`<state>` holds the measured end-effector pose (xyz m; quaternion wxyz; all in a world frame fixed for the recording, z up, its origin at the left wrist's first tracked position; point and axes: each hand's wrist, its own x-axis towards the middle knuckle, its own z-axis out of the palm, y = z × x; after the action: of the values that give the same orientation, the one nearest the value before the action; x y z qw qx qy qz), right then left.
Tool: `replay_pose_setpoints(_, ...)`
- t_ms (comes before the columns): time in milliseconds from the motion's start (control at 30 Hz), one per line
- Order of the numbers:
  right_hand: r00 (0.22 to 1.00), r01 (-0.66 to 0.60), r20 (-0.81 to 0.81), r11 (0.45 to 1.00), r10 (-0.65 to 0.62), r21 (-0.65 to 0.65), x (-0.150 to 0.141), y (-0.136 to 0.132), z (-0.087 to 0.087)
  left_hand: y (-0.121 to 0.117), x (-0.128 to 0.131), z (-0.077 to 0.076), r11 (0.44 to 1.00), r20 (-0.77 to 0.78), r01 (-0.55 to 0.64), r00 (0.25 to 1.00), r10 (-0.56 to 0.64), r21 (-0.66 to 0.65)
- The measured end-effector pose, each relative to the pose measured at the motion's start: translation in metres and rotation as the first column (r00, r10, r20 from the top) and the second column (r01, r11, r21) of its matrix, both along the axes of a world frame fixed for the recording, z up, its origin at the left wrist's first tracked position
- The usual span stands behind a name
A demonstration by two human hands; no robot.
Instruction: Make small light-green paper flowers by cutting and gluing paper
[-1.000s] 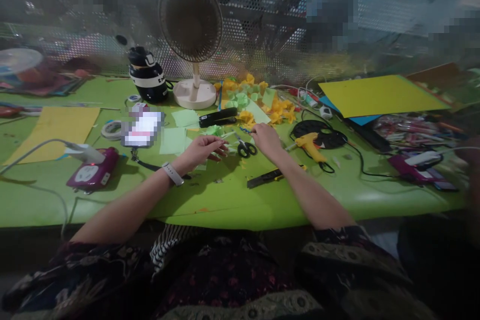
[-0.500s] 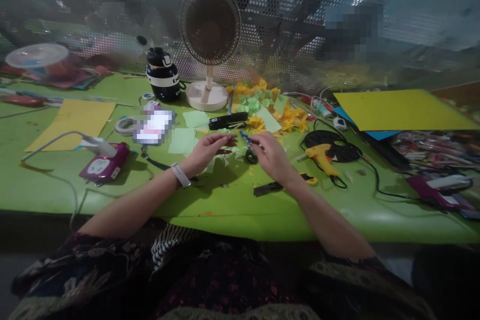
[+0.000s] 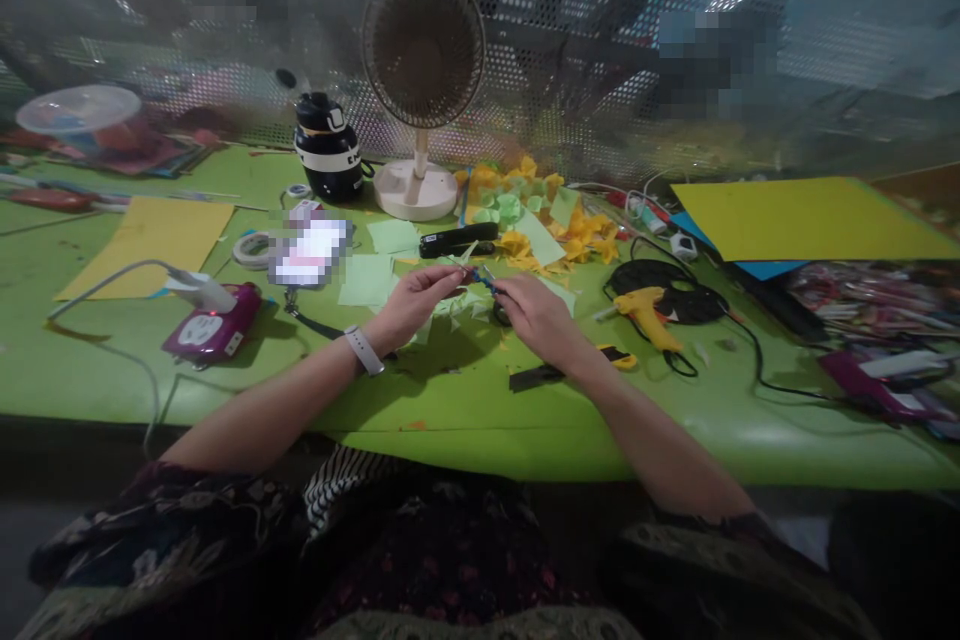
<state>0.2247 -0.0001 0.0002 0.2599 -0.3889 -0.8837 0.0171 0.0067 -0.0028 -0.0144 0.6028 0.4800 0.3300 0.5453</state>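
My left hand [image 3: 416, 305], a pale watch on its wrist, is closed in a pinch over the pale green paper pieces [image 3: 469, 305]. At its fingertips is a small reddish bit, too small to name. My right hand [image 3: 534, 312] is closed on a small, thin blue patterned thing [image 3: 484, 280], whose far end meets the left fingertips. Under the right fingers a dark ring-shaped thing [image 3: 501, 315] is partly hidden. Just beyond the hands lie a black stapler [image 3: 457, 240] and yellow paper flowers [image 3: 581, 238]. A black-and-yellow cutter [image 3: 536, 377] lies below the right wrist.
A yellow glue gun [image 3: 649, 315] rests by a black round holder [image 3: 634, 280], its cord running right. At left are a phone [image 3: 309, 252], a tape roll [image 3: 253, 250] and a purple power socket [image 3: 214, 330]. A fan [image 3: 416, 190] and a dark bottle [image 3: 330, 160] stand behind.
My right hand has brought the blue thing to the left fingertips. The left fingers, spread before, have closed into a pinch, with a reddish bit showing there.
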Motion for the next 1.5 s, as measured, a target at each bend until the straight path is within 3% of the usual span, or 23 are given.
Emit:
replay_pose_setpoints(500,0.999,-0.033,0.013,0.997,0.034,-0.067,0.004,0.001,0.003,-0.002,-0.001,0.004,0.998,-0.052,0.010,0.999,-0.007,0.058)
replay_pose_setpoints(967,0.994,-0.111,0.003,0.982,0.113,-0.156,0.007,-0.001,0.016,0.000,-0.005,0.000,0.926,-0.250,-0.067,0.953,0.169,0.371)
replay_pose_setpoints(1267,0.984,-0.177,-0.031,0.948,0.175,-0.264,0.006,-0.005,0.022,-0.007,-0.003,0.009,0.946,-0.240,-0.089,0.956,0.169,0.312)
replay_pose_setpoints(1500,0.990,-0.143,-0.055,0.935,0.132,-0.326,0.010,-0.001,0.025,-0.008,-0.005,0.014,0.952,-0.285,0.019,0.956,0.072,0.304)
